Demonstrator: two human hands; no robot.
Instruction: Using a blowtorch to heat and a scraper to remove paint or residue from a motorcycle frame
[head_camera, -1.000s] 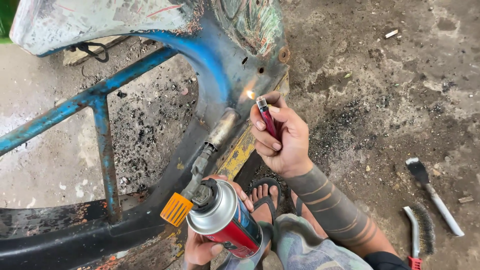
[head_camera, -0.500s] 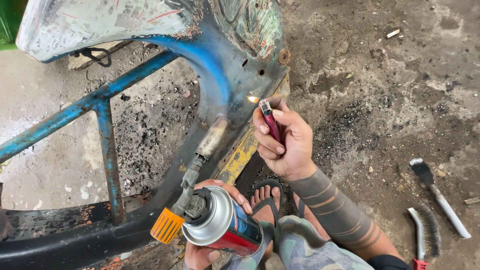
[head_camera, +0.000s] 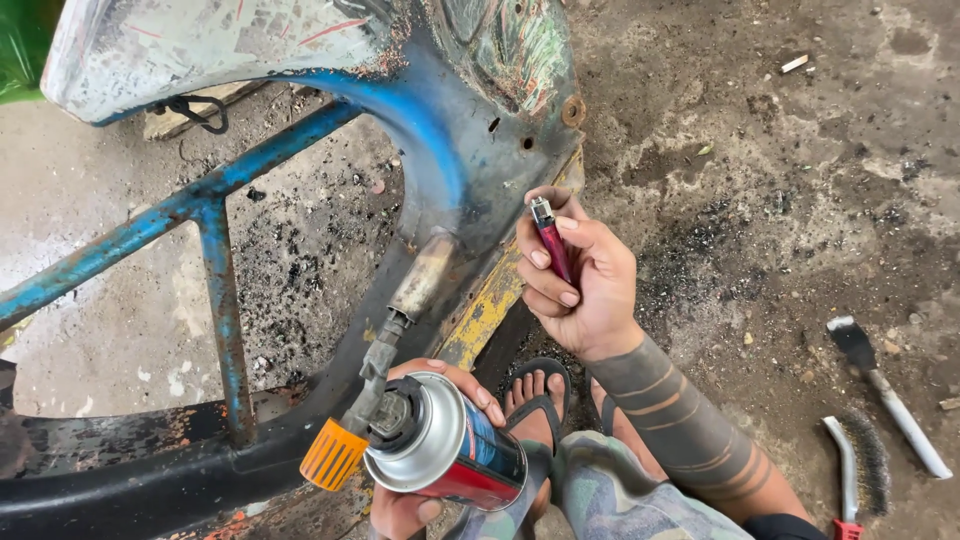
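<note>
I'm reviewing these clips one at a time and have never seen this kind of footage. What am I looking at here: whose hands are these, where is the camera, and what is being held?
There is no machine here. The picture comes from a camera worn on a person's head, looking down at that person's own two bare hands.

The left hand grips a gas canister fitted with a torch head and an orange knob; the nozzle points up at a worn blue metal frame. The right hand holds a red lighter upright beside the nozzle. No flame shows.

Below, a foot in a sandal stands on the stained concrete floor. To the right lie a scraper and a wire brush.
</note>
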